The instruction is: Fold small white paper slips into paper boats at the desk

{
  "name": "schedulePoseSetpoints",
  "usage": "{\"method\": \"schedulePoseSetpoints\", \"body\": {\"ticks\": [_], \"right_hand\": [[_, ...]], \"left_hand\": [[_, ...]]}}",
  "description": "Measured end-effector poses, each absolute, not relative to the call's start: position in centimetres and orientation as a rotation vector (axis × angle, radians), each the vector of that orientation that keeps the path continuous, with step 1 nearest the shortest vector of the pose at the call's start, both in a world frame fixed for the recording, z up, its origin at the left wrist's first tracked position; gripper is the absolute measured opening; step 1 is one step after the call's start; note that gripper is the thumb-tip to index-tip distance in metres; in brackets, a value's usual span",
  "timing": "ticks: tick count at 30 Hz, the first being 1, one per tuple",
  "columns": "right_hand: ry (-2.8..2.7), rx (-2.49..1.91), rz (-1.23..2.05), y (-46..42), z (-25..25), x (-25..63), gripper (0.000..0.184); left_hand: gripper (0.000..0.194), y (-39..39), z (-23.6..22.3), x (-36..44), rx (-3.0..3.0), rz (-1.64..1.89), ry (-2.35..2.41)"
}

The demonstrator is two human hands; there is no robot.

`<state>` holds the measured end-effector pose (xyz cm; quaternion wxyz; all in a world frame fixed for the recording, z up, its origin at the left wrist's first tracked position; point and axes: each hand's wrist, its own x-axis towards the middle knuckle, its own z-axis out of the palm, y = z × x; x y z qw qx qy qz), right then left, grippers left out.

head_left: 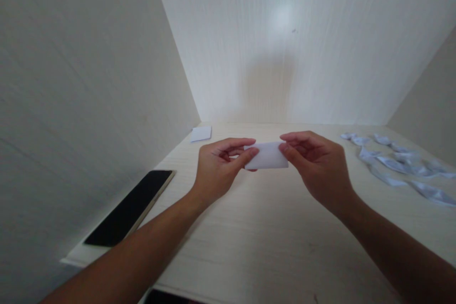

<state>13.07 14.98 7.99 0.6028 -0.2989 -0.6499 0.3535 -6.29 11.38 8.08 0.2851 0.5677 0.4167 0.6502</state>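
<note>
A small white folded paper [268,156] is held above the pale wooden desk [270,242], in the middle of the view. My left hand [223,166] pinches its left end between thumb and fingers. My right hand [315,164] pinches its right end the same way. Both hands are closed on the paper, level with each other, a little above the desk top.
A black phone [131,206] lies at the desk's left edge. A small white paper stack [201,133] sits in the back left corner. Several folded white paper shapes [395,164] lie along the right side. White walls close in the desk on three sides.
</note>
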Motion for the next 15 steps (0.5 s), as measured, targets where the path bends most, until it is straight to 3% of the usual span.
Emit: {"method": "schedulePoseSetpoints", "body": {"ticks": [15], "right_hand": [[-1.537, -0.676, 0.835, 15.64, 7.85, 13.65, 0.010]], "left_hand": [[0.033, 11.78, 8.10, -6.59, 1.505, 1.689, 1.104]]}}
